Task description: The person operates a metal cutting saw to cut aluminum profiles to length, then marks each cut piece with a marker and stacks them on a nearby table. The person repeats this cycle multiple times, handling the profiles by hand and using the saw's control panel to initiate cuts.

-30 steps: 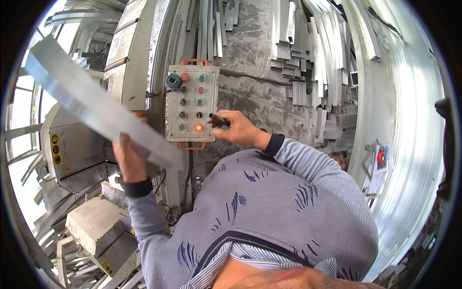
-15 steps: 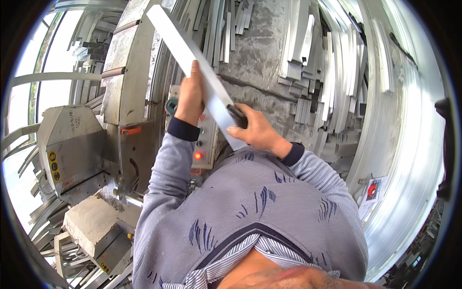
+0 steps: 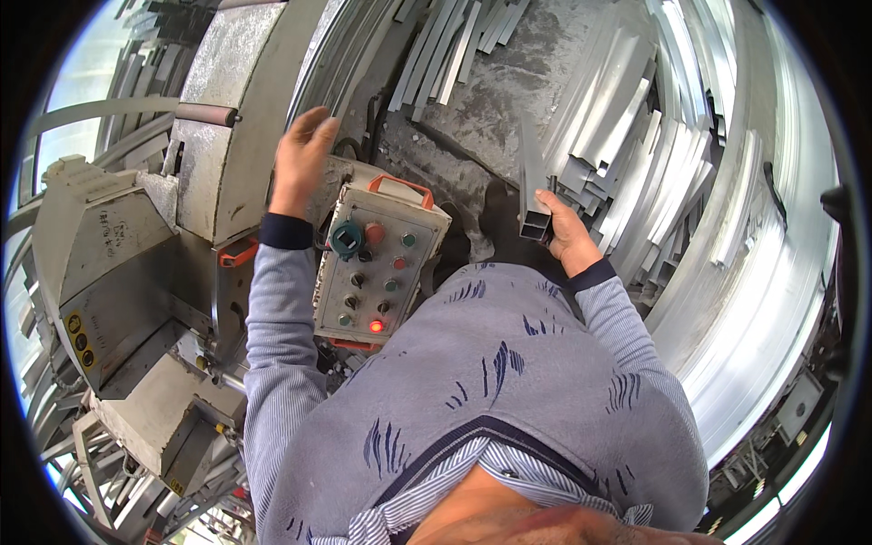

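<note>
Left hand [image 3: 304, 159] hovering open-fingered above the control box [image 3: 381, 263], right hand [image 3: 565, 232] gripping a metal tube [image 3: 533, 195] beside stacked metal strips [image 3: 636, 154].

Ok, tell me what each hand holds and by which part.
Right hand grips the near open end of a grey rectangular metal tube. Left hand is open, holding nothing.

Metal tube [image 3: 534, 195] — matt grey, speckled machine housing [image 3: 227, 118]
</note>
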The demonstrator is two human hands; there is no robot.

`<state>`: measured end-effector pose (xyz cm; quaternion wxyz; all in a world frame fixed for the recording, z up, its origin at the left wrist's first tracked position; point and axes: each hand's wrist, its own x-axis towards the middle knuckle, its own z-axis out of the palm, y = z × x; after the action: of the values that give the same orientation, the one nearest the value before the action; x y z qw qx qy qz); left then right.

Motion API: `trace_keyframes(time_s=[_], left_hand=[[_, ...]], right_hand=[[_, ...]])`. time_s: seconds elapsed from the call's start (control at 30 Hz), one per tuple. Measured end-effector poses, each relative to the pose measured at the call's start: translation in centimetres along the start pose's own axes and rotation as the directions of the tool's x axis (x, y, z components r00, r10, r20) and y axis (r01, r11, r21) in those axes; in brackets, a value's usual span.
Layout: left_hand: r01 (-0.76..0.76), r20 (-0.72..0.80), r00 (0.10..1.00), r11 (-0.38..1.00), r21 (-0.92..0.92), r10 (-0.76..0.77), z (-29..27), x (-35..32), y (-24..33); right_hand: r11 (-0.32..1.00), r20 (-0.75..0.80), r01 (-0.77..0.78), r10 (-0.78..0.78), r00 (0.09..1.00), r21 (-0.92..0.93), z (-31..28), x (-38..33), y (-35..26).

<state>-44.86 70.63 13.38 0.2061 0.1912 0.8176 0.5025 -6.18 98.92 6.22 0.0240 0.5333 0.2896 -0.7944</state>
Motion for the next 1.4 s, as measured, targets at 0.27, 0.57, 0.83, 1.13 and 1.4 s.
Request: trace_keyframes(time_s=[0.27, 0.57, 0.83, 1.13, 1.4], left_hand=[[0.246, -0.170, 0.951, 0.966, -0.082, -0.257, -3.5, 1.7, -4.9], [0.556, -0.423, 0.606, 0.739, -0.381, -0.674, 9.1, 4.5, -3.5], [0.732, 0.006, 0.681, 0.679, -0.054, -0.733, 30.6, 11.0, -0.5], [0.488, 0.267, 0.458, 0.491, 0.722, -0.848, 40.9, 13.6, -8.9], [0.341, 0.286, 0.400, 0.431, 0.836, -0.871, 42.5, 18.4, -10.9]], right_hand=[[0.982, -0.012, -0.045, 0.044, 0.999, -0.184, 1.5, 12.4, -12.9], [0.983, 0.026, -0.084, 0.089, 0.996, -0.165, 0.9, 37.9, -29.5], [0.971, -0.075, -0.044, 0.027, 0.997, -0.236, -1.2, 61.1, -40.1], [0.772, -0.057, 0.206, -0.298, 0.953, -0.602, -2.1, 81.0, -45.4], [0.466, -0.131, 0.013, -0.275, 0.952, -0.885, -2.7, 80.9, -30.3]])
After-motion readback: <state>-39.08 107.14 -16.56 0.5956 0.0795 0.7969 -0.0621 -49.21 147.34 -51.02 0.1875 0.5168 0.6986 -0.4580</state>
